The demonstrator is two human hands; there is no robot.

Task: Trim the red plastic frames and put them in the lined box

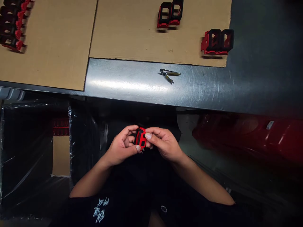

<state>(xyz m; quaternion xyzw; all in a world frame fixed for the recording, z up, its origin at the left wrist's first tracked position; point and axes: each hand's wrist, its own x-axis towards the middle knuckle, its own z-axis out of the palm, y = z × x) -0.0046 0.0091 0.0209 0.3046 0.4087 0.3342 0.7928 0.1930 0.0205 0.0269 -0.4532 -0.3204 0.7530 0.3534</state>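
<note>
Between my hands, in front of my body and below the table edge, is a small red and black plastic part (141, 138). My left hand (121, 144) pinches its left side, the thumb at the lower edge and fingers at the top and behind. Closed on its right side, my right hand (163, 143) has the thumb over the red face near a dark opening. The fingertips behind the part are hidden. Beyond the hands, a pair of small nippers (169, 74) lies on the metal table with its handles spread.
Cardboard sheets (127, 41) cover the far part of the metal table (123, 83). On them stand paired red and black parts (169, 14), another pair (217, 41) and a row of several (11, 26). A plastic-lined bin (81, 135) is lower left; a red object (246, 135) lies right.
</note>
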